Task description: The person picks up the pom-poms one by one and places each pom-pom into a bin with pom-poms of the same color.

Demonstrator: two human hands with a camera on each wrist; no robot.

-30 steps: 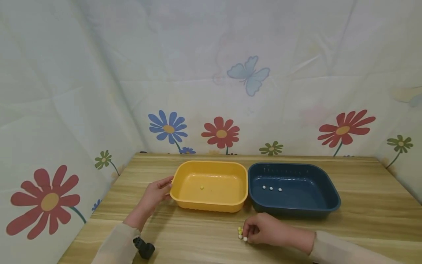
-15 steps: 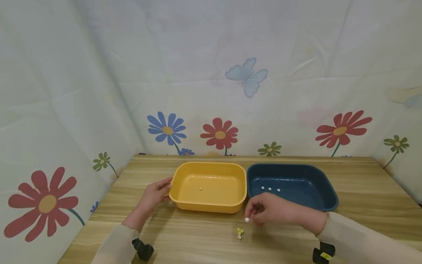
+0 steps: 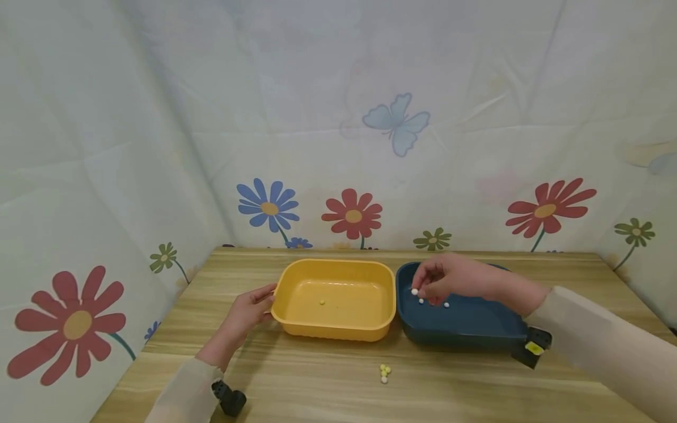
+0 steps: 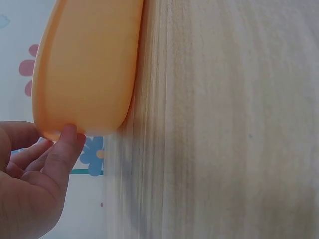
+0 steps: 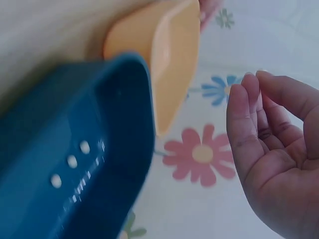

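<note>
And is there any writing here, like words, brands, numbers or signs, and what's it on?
None can be read.
Yellow patch on the black device by the right sleeve: too small to tell if it bears writing.
Yellow tray, blue tray: no lettering visible.
Backdrop: flowers and a butterfly, no words.

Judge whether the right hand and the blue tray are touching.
Apart. The right wrist view shows flowered backdrop in the gap between the right hand and the blue tray.
</note>
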